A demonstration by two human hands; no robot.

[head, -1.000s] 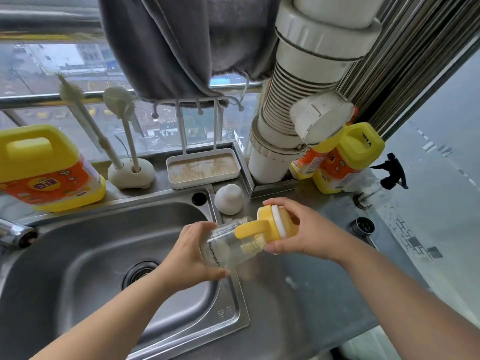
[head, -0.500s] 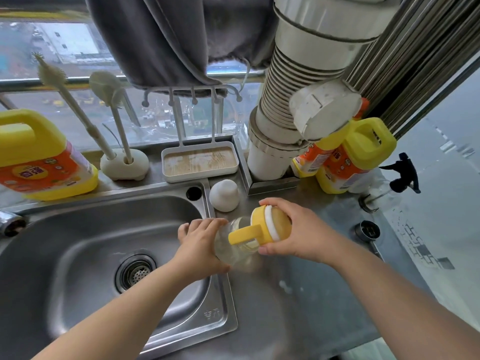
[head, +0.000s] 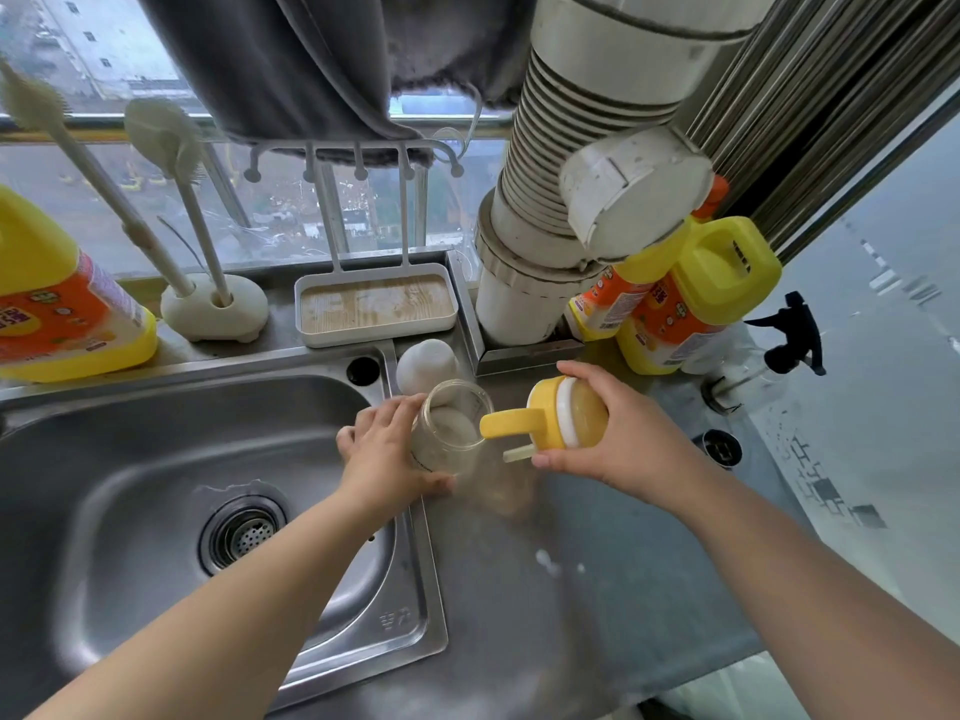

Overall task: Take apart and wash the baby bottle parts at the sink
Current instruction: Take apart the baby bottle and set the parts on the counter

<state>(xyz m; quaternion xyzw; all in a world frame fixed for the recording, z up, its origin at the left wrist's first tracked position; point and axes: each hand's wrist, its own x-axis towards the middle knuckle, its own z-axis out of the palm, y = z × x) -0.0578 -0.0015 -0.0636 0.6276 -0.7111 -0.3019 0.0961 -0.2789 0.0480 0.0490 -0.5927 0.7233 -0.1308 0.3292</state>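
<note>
Left hand (head: 387, 452) is gripping the clear glass bottle body (head: 451, 427), fingers wrapped round its side, holding it upright at the sink's (head: 156, 423) right rim with the open mouth facing up. Right hand (head: 602, 433) is gripping the yellow cap assembly (head: 558, 415) just right of the bottle, apart from it; its yellow handle (head: 506, 422) is pointing left toward the bottle mouth, and a pale straw piece (head: 518, 453) is sticking out below. White dome cover (head: 427, 367) is sitting on the counter (head: 597, 589) just behind the bottle. Farther back: white tray (head: 376, 304), brush holder (head: 214, 309) with two brushes. Yellow detergent jug (head: 57, 304) is standing far left; two more yellow bottles (head: 691, 298) far right, beside a black spray trigger (head: 789, 332).
</note>
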